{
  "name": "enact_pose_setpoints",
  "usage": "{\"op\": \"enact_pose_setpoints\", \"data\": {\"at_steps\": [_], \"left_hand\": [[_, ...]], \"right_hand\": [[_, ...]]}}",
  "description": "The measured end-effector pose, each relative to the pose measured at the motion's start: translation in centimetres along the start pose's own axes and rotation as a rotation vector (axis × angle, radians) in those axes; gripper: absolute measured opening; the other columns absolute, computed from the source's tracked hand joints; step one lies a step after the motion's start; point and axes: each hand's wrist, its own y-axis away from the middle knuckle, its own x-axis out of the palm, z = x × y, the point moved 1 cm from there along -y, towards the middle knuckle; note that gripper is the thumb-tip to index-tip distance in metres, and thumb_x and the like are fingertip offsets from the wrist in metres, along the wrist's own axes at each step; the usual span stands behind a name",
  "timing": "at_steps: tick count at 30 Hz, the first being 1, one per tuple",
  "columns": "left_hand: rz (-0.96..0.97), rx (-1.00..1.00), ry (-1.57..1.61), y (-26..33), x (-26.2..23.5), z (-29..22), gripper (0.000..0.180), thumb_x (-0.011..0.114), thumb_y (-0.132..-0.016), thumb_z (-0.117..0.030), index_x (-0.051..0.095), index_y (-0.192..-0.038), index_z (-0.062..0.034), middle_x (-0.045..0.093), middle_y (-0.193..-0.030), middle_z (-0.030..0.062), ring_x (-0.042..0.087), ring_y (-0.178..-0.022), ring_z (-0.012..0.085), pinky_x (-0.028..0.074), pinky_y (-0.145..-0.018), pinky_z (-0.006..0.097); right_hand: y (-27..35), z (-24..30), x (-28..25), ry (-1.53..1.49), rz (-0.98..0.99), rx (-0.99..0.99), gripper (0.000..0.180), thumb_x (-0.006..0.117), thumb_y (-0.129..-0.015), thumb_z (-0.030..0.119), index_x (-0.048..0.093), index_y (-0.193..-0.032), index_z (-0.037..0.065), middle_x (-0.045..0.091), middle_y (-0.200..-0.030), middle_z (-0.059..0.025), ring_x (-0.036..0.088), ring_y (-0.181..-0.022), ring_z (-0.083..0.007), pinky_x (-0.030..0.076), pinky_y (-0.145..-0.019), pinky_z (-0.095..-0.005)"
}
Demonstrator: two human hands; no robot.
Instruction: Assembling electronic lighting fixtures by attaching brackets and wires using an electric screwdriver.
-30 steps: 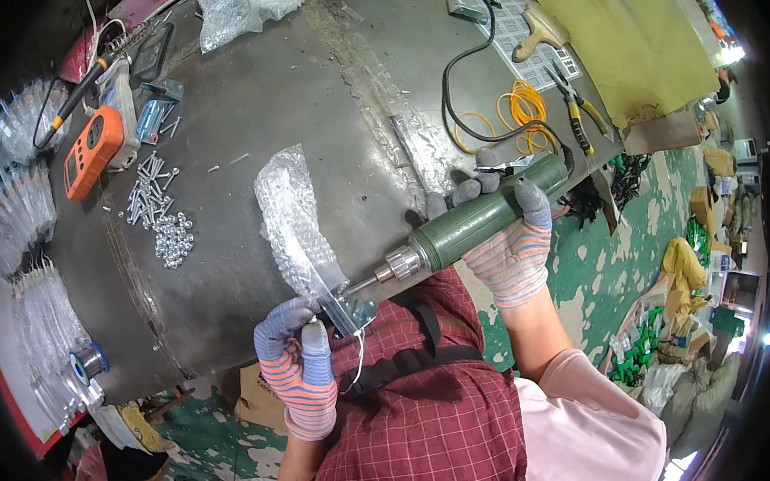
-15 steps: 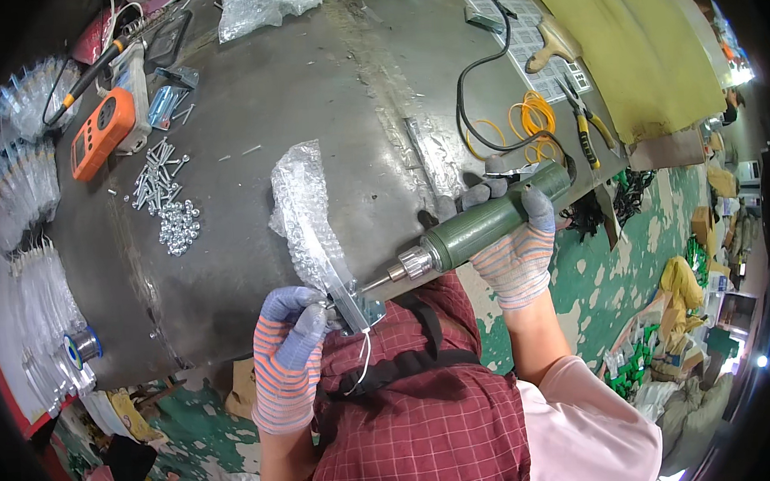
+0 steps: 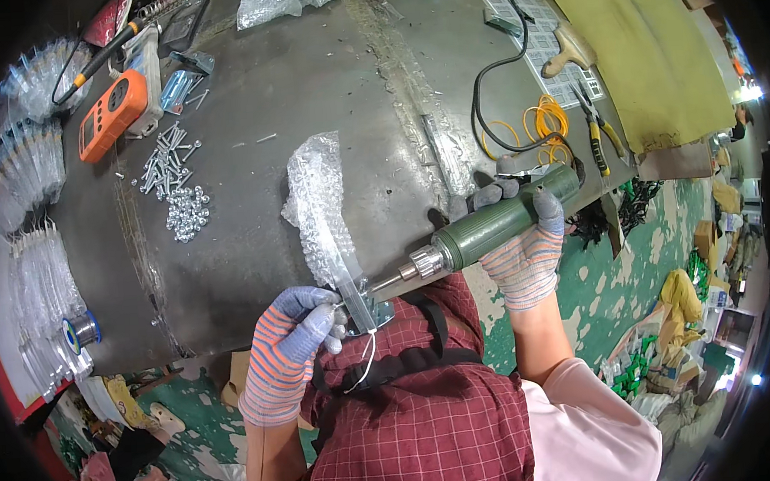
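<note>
My right hand (image 3: 530, 259), in a striped glove with grey fingertips, grips a green electric screwdriver (image 3: 489, 231) with a silver chuck. Its bit points left and reaches a flat metal-edged part (image 3: 358, 307) at the table's front edge. A strip of bubble wrap (image 3: 316, 209) covers the part's far end, and a white wire (image 3: 367, 363) hangs from its near end. Opposite the bit, my left hand (image 3: 299, 336), gloved alike, pinches at the part's left side. Whatever small metal piece lies between those fingertips is mostly hidden.
Loose screws (image 3: 165, 160) and nuts (image 3: 188, 213) lie in piles on the dark table (image 3: 230, 275). Behind them is an orange meter (image 3: 113, 115). Pliers (image 3: 597, 129), a scraper (image 3: 567, 52), and coiled yellow wire (image 3: 549, 123) lie at right. A solder spool (image 3: 81, 331) stands at left.
The whole view has shifted slightly, so the table's things appear further right. My left hand has turned a little, with its fingers still at the part; the screwdriver remains against it.
</note>
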Motion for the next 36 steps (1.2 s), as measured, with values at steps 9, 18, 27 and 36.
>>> {"op": "enact_pose_setpoints", "data": {"at_steps": [9, 18, 27, 36], "left_hand": [[-0.111, 0.054, -0.156, 1.6, 1.3, -1.0, 0.019, 0.061, -0.094, -0.015, 0.063, -0.108, -0.0019, 0.065, -0.088, 0.0054, 0.059, -0.076, 0.0097, 0.049, -0.069, 0.025], [-0.13, 0.497, -0.402, 1.1, 3.0, 2.1, 0.02, 0.06, -0.094, -0.006, 0.062, -0.112, 0.002, 0.068, -0.095, 0.0097, 0.065, -0.087, 0.0145, 0.052, -0.079, 0.029], [-0.132, 0.563, -0.345, 0.1, 2.2, 3.2, 0.017, 0.063, -0.092, -0.005, 0.064, -0.108, -0.0007, 0.066, -0.098, 0.0081, 0.063, -0.091, 0.0145, 0.051, -0.084, 0.029], [-0.121, 0.537, -0.322, 0.3, 1.7, 2.8, 0.017, 0.062, -0.093, -0.008, 0.061, -0.109, -0.0007, 0.065, -0.098, 0.0065, 0.061, -0.093, 0.0128, 0.049, -0.086, 0.028]], "right_hand": [[-0.7, -0.7, -1.6, 0.277, -0.028, -0.073, 0.042, 0.065, -0.084, 0.036, 0.061, -0.111, 0.004, 0.064, -0.102, -0.0082, 0.059, -0.099, -0.0262, 0.041, -0.101, -0.0493], [-1.3, 3.3, -3.4, 0.138, 0.413, 0.223, 0.042, 0.061, -0.091, 0.017, 0.056, -0.13, 0.002, 0.062, -0.127, -0.0132, 0.053, -0.123, -0.0268, 0.028, -0.115, -0.0502], [-1.9, 2.4, -2.5, 0.135, -0.016, 0.026, 0.044, 0.063, -0.09, 0.019, 0.056, -0.128, 0.0, 0.061, -0.128, -0.0145, 0.048, -0.128, -0.0351, 0.027, -0.116, -0.0546], [-3.9, 5.8, -8.4, 0.224, 0.316, 0.168, 0.042, 0.062, -0.091, 0.021, 0.057, -0.128, 0.001, 0.061, -0.128, -0.0125, 0.051, -0.125, -0.032, 0.031, -0.114, -0.053]]}}
